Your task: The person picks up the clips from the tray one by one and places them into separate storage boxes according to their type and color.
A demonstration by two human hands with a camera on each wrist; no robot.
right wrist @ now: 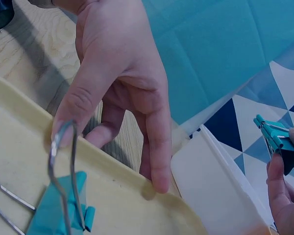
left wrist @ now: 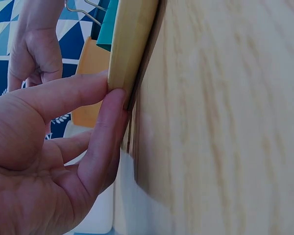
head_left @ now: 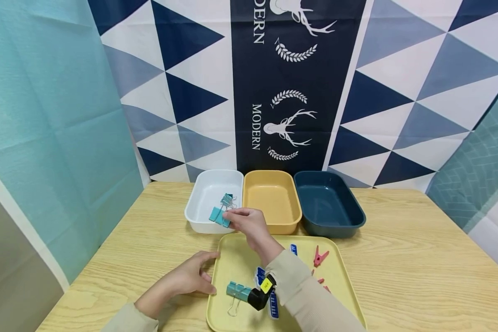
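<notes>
My right hand (head_left: 249,223) pinches a teal binder clip (head_left: 219,216) between thumb and fingers, over the front part of the white bin (head_left: 197,203). In the right wrist view this clip (right wrist: 277,137) shows its wire handles. Just behind it, another teal clip (head_left: 227,199) appears inside the white bin. My left hand (head_left: 192,274) holds the left rim of the yellow tray (head_left: 224,251), thumb and fingers spread along it. A teal binder clip (head_left: 236,289) lies on the tray near that hand, partly hidden by the right wrist camera.
Yellow (head_left: 274,198) and dark blue (head_left: 328,203) bins stand right of the white one. On the tray are pink clothespins (head_left: 319,257) and blue pieces with white markings (head_left: 274,306), partly covered by the right sleeve (head_left: 307,290). A patterned cloth (head_left: 207,92) hangs behind the table.
</notes>
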